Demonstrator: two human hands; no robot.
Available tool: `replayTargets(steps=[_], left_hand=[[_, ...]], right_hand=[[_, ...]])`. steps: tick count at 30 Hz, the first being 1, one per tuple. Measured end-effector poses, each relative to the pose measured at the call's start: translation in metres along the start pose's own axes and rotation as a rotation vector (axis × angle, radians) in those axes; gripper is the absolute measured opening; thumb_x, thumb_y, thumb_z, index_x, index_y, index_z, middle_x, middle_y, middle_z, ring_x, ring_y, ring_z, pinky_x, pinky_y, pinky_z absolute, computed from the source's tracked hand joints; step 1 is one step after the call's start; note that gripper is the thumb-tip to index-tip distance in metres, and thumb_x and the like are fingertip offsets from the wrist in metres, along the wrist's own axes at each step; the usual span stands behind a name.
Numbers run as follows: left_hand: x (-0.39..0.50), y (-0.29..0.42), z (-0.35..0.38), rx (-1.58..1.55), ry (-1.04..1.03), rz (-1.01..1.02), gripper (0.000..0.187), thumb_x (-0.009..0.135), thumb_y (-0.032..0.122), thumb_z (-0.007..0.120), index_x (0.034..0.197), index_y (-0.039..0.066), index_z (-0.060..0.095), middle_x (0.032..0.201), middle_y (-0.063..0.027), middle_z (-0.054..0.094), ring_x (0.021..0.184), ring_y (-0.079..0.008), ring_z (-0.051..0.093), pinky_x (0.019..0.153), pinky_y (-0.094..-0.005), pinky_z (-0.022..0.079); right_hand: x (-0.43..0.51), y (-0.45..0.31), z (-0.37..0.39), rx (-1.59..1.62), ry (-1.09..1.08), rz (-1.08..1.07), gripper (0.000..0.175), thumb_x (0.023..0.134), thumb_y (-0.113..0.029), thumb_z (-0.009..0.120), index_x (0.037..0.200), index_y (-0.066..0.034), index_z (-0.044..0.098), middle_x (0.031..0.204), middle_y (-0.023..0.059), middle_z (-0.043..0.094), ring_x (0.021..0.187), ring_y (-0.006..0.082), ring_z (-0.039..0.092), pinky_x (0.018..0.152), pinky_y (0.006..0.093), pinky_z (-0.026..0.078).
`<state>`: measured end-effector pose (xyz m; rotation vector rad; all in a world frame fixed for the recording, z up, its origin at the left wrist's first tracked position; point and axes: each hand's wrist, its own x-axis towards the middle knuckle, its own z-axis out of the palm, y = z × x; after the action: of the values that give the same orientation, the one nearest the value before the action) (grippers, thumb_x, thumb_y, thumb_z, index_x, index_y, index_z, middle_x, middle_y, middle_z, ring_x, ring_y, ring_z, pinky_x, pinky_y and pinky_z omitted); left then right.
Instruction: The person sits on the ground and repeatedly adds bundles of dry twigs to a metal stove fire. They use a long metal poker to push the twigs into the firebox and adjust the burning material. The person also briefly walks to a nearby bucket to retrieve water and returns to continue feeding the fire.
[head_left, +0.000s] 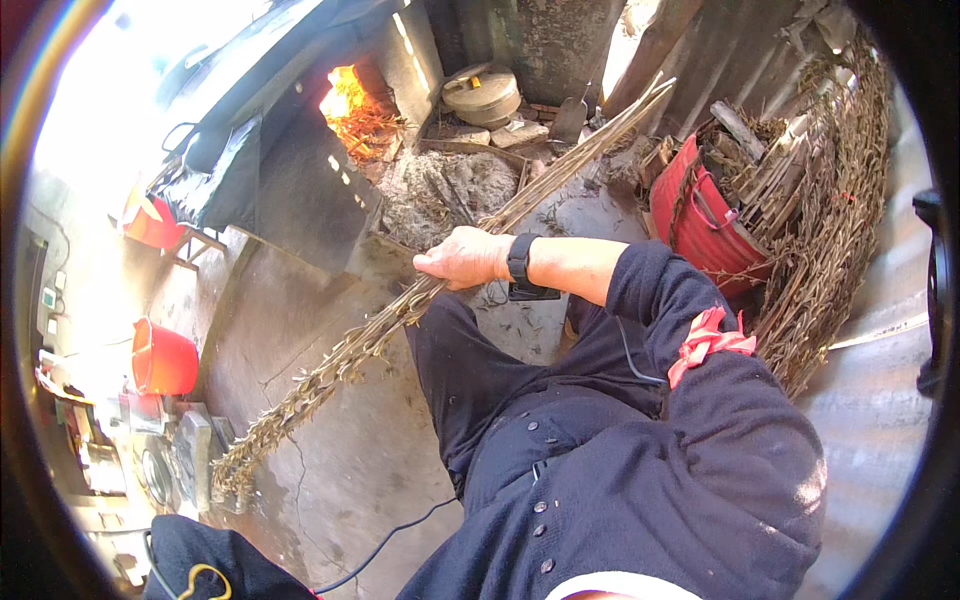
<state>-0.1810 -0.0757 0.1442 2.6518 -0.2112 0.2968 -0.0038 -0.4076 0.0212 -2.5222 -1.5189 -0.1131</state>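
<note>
My right hand (465, 256), with a dark watch on its wrist, is closed around the middle of a bundle of dry stalks (360, 337). Bare, straight stems point up to the right, past an ash heap. The bushy end, thick with dry pods or leaves, hangs down to the left over the concrete floor. Of my left arm only a dark sleeve (217, 559) with a yellow band shows at the lower left; the left hand is out of view. Ahead and to the left, fire burns in a stove opening (349, 101), with dry stalks at its mouth.
Grey ash (457, 184) lies before the stove, beside a round lidded container (481, 94). On the right, a red plastic basket (701, 210) stands against split wood and a tall pile of dry stalks (832, 225). A red bucket (165, 356) is at the left. A cable (390, 536) runs near my body.
</note>
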Motion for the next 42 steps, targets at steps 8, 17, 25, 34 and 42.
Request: replayTargets(steps=[8, 17, 25, 34, 42], left_hand=[[-0.037, -0.004, -0.005, -0.006, 0.052, -0.064, 0.098, 0.061, 0.045, 0.081, 0.14, 0.002, 0.042, 0.143, -0.0143, 0.044, 0.133, -0.0296, 0.039, 0.111, -0.0427, 0.028], [-0.061, 0.024, -0.044, -0.176, 0.453, -0.091, 0.103, 0.059, 0.05, 0.082, 0.141, 0.002, 0.041, 0.144, -0.0138, 0.043, 0.134, -0.0297, 0.038, 0.111, -0.0435, 0.026], [0.026, -0.006, 0.025, 0.35, 0.188, 0.352, 0.111, 0.053, 0.046, 0.086, 0.143, 0.003, 0.037, 0.145, -0.0154, 0.041, 0.135, -0.0325, 0.036, 0.112, -0.0471, 0.024], [0.045, -0.133, 0.154, 0.403, -0.239, -0.086, 0.056, 0.064, 0.027, 0.076, 0.116, 0.014, 0.059, 0.1, -0.0122, 0.067, 0.093, -0.0319, 0.064, 0.077, -0.0433, 0.051], [0.023, -0.13, 0.205, 0.261, -0.324, -0.272, 0.043, 0.065, 0.035, 0.071, 0.101, 0.014, 0.066, 0.093, -0.0174, 0.068, 0.092, -0.0366, 0.065, 0.076, -0.0462, 0.052]], right_hand=[[-0.003, -0.007, -0.003, -0.005, 0.037, 0.017, 0.043, 0.072, -0.022, 0.069, 0.108, -0.0087, 0.05, 0.08, 0.0089, 0.063, 0.071, 0.0309, 0.066, 0.059, 0.0421, 0.052], [-0.013, 0.003, -0.009, -0.051, 0.056, 0.06, 0.04, 0.073, -0.02, 0.069, 0.103, -0.0051, 0.047, 0.084, 0.0115, 0.065, 0.078, 0.0315, 0.067, 0.061, 0.0417, 0.054], [-0.007, 0.027, 0.007, -0.082, 0.042, 0.074, 0.042, 0.074, -0.026, 0.073, 0.102, -0.0059, 0.048, 0.094, 0.0128, 0.065, 0.082, 0.0332, 0.066, 0.066, 0.043, 0.054], [0.007, 0.058, 0.058, 0.028, -0.121, 0.205, 0.036, 0.074, -0.029, 0.071, 0.101, -0.0102, 0.056, 0.086, 0.0159, 0.067, 0.085, 0.0347, 0.066, 0.071, 0.0449, 0.052], [-0.02, 0.044, 0.068, 0.003, -0.272, 0.389, 0.027, 0.074, -0.023, 0.069, 0.098, -0.0123, 0.066, 0.091, 0.0121, 0.069, 0.089, 0.032, 0.067, 0.075, 0.0439, 0.053]])
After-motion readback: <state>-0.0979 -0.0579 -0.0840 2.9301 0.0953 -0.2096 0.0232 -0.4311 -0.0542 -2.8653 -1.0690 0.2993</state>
